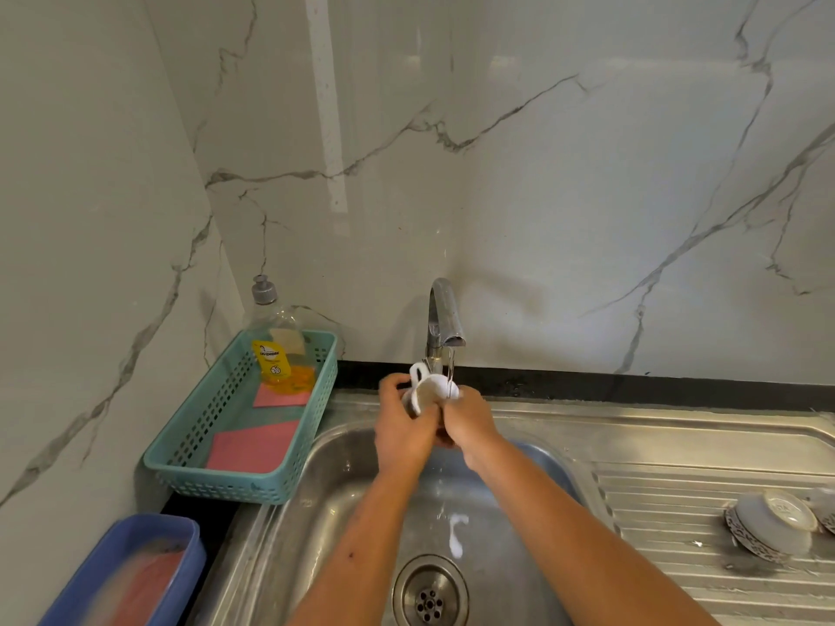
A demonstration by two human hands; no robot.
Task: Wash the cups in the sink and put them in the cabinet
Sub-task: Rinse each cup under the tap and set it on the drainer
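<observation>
Head view: left hand (401,429) and right hand (471,422) both clasp the cup (428,393), tilted under the tap (445,309) at the sink's (343,481) twelve o'clock so the stream rinses it.

**Obstructed, cropped and illegible items noted at the sink (343,481).**

The cup (429,394) is largely covered by the left hand (404,429) and right hand (467,422) gripping it. Only its handle and one round face are seen, and it cannot be told which end that face is. A second cup (827,512) is cut off by the right edge. The tub (135,535) is blurred and cropped at the lower left corner, and its reddish contents cannot be identified. The drain (429,596) is clipped by the bottom edge. Small print on the bottle (273,354) label cannot be read. Both forearms are cut off at the bottom edge.
</observation>
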